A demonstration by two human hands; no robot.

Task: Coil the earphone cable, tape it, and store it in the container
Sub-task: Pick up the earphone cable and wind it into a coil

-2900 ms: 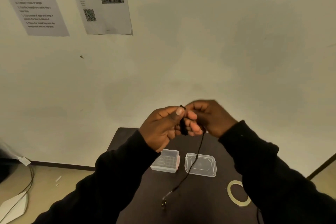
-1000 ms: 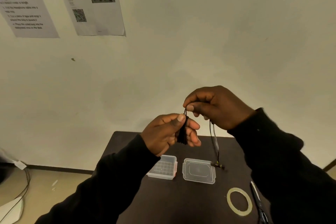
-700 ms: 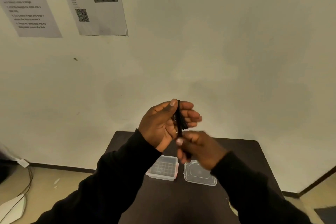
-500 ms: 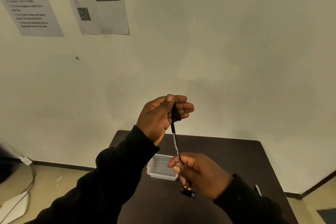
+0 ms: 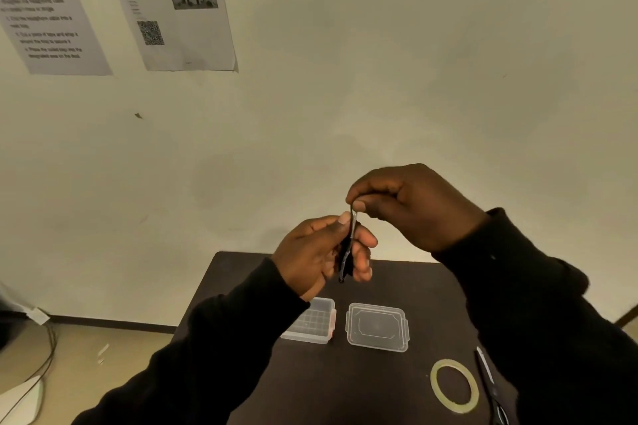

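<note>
Scene: A person stands over a dark table (image 5: 397, 390) set against a pale wall, both hands raised above it, winding an earphone cable (image 5: 346, 257) into a tight bundle.

Left hand: The left hand (image 5: 319, 254) is curled, not spread; thumb on the near side and fingers on the far side are pressed together on the dark bundle, which hangs down between them. It appears to serve as the fixed form around which the cable is wound.

Right hand: The right hand (image 5: 414, 205), higher and to the right, is closed into a loose fist, thumb and forefinger pinching the cable's free end just above the left thumb. Held high, it likely keeps the strand taut for another turn.

Cable: Almost all gathered in the left hand; only a short strand runs up to the right pinch. Whether the plug or earbuds are tucked in cannot be told.

Container: An open clear container (image 5: 312, 323) sits on the table below the hands, its lid (image 5: 377, 327) just right of it, apparently laid out ready for storing.

Tape and scissors: A tape roll (image 5: 435, 390) lies at near right, with scissors (image 5: 490, 386) just beside it, untouched.

Stage: Judged late in coiling; taping and storing not yet done.
</note>
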